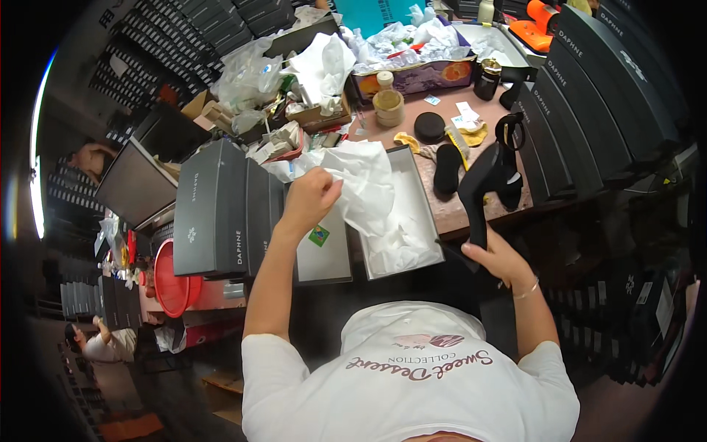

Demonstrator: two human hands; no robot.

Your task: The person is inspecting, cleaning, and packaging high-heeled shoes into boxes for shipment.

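My left hand is closed on a crumpled sheet of white tissue paper, holding it up over the left side of an open shoe box. More white tissue lies inside that box. To the right, my right hand grips a black strappy high-heeled shoe by its lower end, with its strap loop uppermost. The shoe is held beside the box, over the table's front edge. Left of the box, below my left wrist, is a grey panel, perhaps a lid, with a small green sticker.
Dark shoe boxes stand at left and are stacked high at right. A round black tin, a black oval pad and a yellow cloth lie on the pink table. Behind sits a tissue-filled carton. Another person is at far left.
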